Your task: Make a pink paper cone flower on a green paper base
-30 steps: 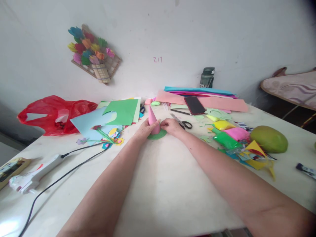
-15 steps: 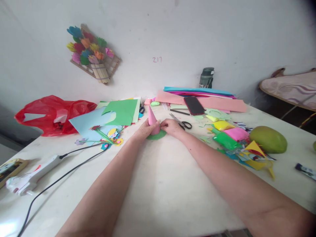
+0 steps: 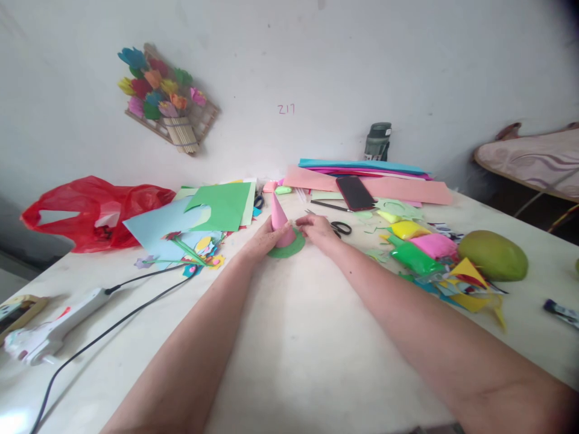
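A pink paper cone [image 3: 279, 218] stands upright on a round green base [image 3: 286, 252] in the middle of the table. My left hand [image 3: 266, 239] grips the cone from its left side, thumb across the front. Just right of the cone is my right hand [image 3: 314, 229], its fingertips pressed together near the edge of the green base. Whatever those fingertips hold, if anything, is too small to make out. Scissors [image 3: 340, 228] with black handles lie behind my right hand, their blades mostly hidden by it.
On the left are a red plastic bag [image 3: 104, 211], green paper [image 3: 221, 205], paper flowers [image 3: 203, 250] and a white glue gun [image 3: 58, 325] with its black cord. A phone [image 3: 355, 193], clay packs [image 3: 416, 253] and a green fruit-like object [image 3: 493, 255] lie to the right.
My right hand has shifted slightly right, away from the cone, covering more of the scissors' blades. My left hand keeps its grip on the cone.
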Available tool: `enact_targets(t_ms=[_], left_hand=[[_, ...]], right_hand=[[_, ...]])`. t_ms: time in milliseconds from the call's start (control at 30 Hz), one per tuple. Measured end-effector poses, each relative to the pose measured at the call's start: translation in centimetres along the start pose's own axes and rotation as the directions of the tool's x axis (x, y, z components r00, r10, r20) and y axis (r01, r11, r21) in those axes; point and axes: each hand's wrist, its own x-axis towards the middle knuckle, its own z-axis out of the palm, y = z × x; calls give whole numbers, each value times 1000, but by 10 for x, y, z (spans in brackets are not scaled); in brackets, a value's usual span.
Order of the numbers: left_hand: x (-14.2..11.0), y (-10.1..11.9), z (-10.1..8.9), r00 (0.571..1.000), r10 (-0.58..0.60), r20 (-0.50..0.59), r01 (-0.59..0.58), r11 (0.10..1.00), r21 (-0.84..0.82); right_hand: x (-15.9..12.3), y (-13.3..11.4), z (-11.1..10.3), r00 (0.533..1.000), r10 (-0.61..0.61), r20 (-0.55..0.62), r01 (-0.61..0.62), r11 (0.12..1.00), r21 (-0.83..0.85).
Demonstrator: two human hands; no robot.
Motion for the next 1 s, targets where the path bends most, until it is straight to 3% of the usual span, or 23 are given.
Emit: enact_targets(t_ms=[233, 400, 567, 1000], left_hand=[[2, -3, -2, 999, 42, 7, -42, 999, -12], [0, 0, -6, 999, 35, 33, -34, 999, -17], [-2, 3, -9, 996, 27, 83, -22, 998, -55], [-2, -1, -18, 986, -35, 162, 56, 991, -125]], right_hand=[[-1, -2, 0, 1000, 14, -4, -14, 999, -53], [-3, -1, 0, 990, -126, 58, 133, 980, -145], [-7, -2, 1, 962, -245, 118, 270, 908, -321], [-14, -11, 0, 932, -297, 209, 355, 863, -359]])
